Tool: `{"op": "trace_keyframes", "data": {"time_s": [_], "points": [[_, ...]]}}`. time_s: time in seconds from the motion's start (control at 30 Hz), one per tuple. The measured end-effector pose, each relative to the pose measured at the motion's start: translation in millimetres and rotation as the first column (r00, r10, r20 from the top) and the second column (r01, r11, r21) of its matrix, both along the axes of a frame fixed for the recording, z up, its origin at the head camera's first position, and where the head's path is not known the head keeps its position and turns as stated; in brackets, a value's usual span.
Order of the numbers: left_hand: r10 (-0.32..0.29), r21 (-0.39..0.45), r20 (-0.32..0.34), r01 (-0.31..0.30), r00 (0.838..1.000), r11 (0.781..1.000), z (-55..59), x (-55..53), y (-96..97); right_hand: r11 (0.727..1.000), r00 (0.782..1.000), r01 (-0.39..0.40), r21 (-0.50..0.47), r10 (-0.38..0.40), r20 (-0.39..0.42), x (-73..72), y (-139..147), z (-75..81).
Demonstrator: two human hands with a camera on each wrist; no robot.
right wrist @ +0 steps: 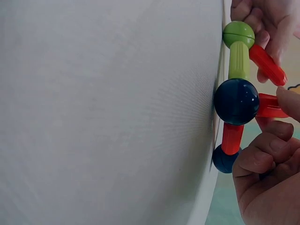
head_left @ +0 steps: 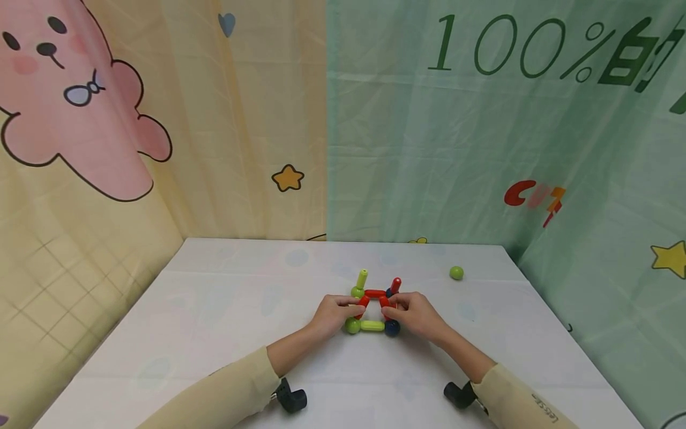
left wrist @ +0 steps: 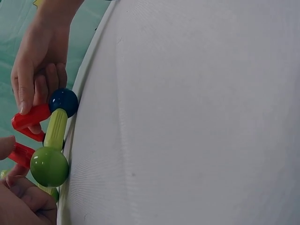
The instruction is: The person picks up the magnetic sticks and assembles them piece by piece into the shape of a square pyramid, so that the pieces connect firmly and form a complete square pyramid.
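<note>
A frame of coloured balls and rods sits mid-table. Along its near side, a lime green rod [head_left: 372, 326] joins a green ball [head_left: 352, 325] to a dark blue ball [head_left: 392, 328]. My left hand [head_left: 333, 317] pinches a red rod [left wrist: 21, 153] that rises from the green ball. Opposite it, my right hand [head_left: 420, 317] pinches another red rod [right wrist: 272, 106], standing on the dark blue ball. On the far side, a red crossbar [head_left: 375, 293] lies between a green ball [head_left: 357, 292] and a second dark blue ball, partly hidden. Upright there are a lime rod [head_left: 362, 277] and a red rod [head_left: 396, 285].
A loose green ball [head_left: 456, 273] lies toward the back right of the white-covered table [head_left: 214, 310]. Printed curtains [head_left: 241, 119] hang behind and beside the table. Black wrist devices [head_left: 292, 398] sit below both forearms.
</note>
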State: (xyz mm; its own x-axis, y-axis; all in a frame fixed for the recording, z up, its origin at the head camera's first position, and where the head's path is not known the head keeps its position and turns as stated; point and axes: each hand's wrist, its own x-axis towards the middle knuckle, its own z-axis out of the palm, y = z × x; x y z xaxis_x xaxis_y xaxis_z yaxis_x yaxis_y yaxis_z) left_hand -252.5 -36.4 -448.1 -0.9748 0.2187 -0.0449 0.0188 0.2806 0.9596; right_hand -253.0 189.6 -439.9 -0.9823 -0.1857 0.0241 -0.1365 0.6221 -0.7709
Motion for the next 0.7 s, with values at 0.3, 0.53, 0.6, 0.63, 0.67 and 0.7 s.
{"op": "trace_keyframes", "data": {"time_s": [0.3, 0.53, 0.6, 0.63, 0.67, 0.7], "points": [[0.152, -0.023, -0.055, -0.153, 0.987, 0.988, 2.8, -19.7, 0.0, 0.99, 0.977, 0.139, -0.036, -0.143, -0.156, -5.6, 15.8, 5.6], [0.126, -0.091, -0.12, -0.137, 0.985, 0.986, 7.4, -43.1, 4.0, 0.989, 0.975, 0.151, -0.005, -0.149, -0.163, -21.8, 18.1, 5.6], [0.101, -0.113, -0.128, -0.116, 0.987, 0.987, 6.9, -47.9, 6.7, 0.99, 0.978, 0.142, 0.005, -0.14, -0.153, -25.2, 15.9, 4.4], [0.091, -0.124, -0.129, -0.107, 0.987, 0.986, 6.4, -49.9, 8.2, 0.99, 0.979, 0.142, 0.011, -0.138, -0.153, -26.4, 14.8, 4.0], [0.083, -0.137, -0.129, -0.101, 0.988, 0.985, 5.4, -51.6, 9.6, 0.99, 0.978, 0.143, 0.014, -0.139, -0.153, -27.4, 13.6, 3.6], [0.078, -0.148, -0.129, -0.097, 0.989, 0.984, 4.5, -53.1, 10.8, 0.99, 0.978, 0.143, 0.019, -0.139, -0.156, -28.2, 12.9, 3.4]]}}
